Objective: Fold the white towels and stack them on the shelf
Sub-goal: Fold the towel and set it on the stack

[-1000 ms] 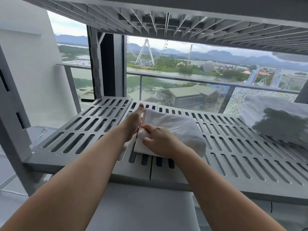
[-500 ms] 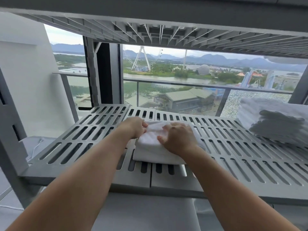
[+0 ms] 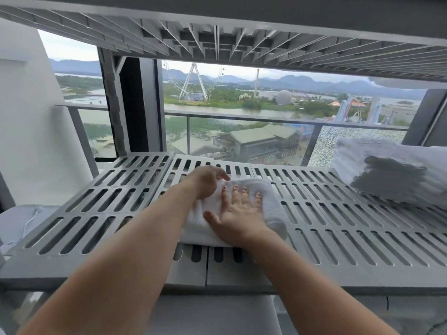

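One folded white towel [image 3: 268, 204] lies at the centre of the frame on the grey slotted shelf [image 3: 350, 228]. Two hands rest on it: the right hand [image 3: 238, 220] lies flat with fingers spread, gripping nothing; the left hand [image 3: 206, 181] curls loosely over the towel's far left edge. One stack of folded towels [image 3: 391, 175] sits at the right of the frame.

Glass balcony railing [image 3: 242, 118] behind the rack, with a dark upright window frame [image 3: 135, 105] at left. White wall [image 3: 26, 129] at far left; white cable [image 3: 29, 222] lying on the pale surface below it. Beyond the glass: Ferris wheel [image 3: 193, 81], white dome [image 3: 284, 96], river [image 3: 217, 111], grey-roofed building [image 3: 256, 141], hazy mountains [image 3: 302, 81].
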`<move>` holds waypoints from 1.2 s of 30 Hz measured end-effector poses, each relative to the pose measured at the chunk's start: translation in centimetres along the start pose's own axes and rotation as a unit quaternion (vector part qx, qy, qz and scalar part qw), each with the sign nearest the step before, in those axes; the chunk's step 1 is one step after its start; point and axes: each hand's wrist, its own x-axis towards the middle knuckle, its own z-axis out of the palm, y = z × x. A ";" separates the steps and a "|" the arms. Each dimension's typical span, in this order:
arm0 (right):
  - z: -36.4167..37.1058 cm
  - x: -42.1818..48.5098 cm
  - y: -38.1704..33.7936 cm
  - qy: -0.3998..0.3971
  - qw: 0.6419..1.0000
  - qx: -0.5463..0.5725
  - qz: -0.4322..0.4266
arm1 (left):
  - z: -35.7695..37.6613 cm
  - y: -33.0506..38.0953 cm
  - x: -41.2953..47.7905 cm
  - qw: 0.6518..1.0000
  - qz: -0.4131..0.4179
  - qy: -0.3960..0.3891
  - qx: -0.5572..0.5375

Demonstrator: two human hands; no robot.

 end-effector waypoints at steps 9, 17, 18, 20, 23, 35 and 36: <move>1.1 0.0 1.0 0.071 0.996 0.046 -0.026 | 2.5 -2.5 0.6 0.989 -0.008 0.009 0.145; 0.8 -0.9 3.7 0.190 0.973 0.079 -0.103 | 1.7 -0.8 -2.4 0.982 -0.018 0.013 0.189; 0.7 -1.0 3.9 0.196 0.972 0.075 -0.103 | 1.6 -0.8 -2.8 0.981 -0.016 0.011 0.191; 0.5 -1.3 4.5 0.195 0.976 0.045 -0.085 | 1.5 -0.6 -3.7 0.979 -0.012 0.005 0.201; 0.2 -2.0 5.3 0.198 0.980 0.022 -0.013 | 1.1 0.0 -4.7 0.974 -0.018 -0.030 0.225; -3.5 -8.2 6.3 0.148 0.963 0.164 0.152 | 2.4 7.6 -9.6 0.969 -0.151 -0.093 0.172; -3.6 -8.8 6.4 0.137 0.963 0.174 0.155 | 2.5 8.4 -10.1 0.968 -0.162 -0.095 0.169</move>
